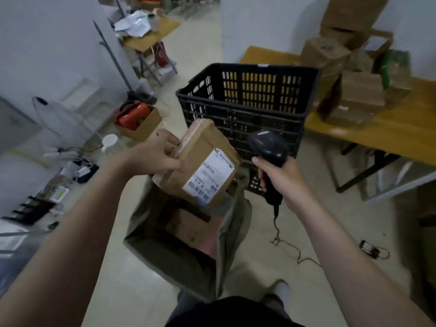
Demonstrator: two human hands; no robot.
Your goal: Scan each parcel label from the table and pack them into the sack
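Brown cardboard parcel [198,161], taped at its ends and bearing a white printed shipping label [208,175], is held tilted in the air by the left hand [157,156], whose fingers and thumb curl round its upper left end. It hangs directly over the open mouth of the olive-green fabric sack [179,253], which stands on the floor with at least one other brown parcel [188,226] lying inside. The right hand [280,178] is wrapped tightly round the grip of a black handheld barcode scanner [269,149], its head turned toward the label from just beside the parcel.

More wrapped brown parcels [356,97] are stacked on the yellow wooden table [401,128] to the right, behind a black slotted plastic crate [245,100], so the job looks far from done.

The risks are plain. A one-ended hold on a tilted box could slip, dropping it into the sack before the scan registers. The slanted label may also read badly if the scanner meets it at too shallow an angle. The scanner's trailing cord [292,251] loops across the floor near the feet and could snag.
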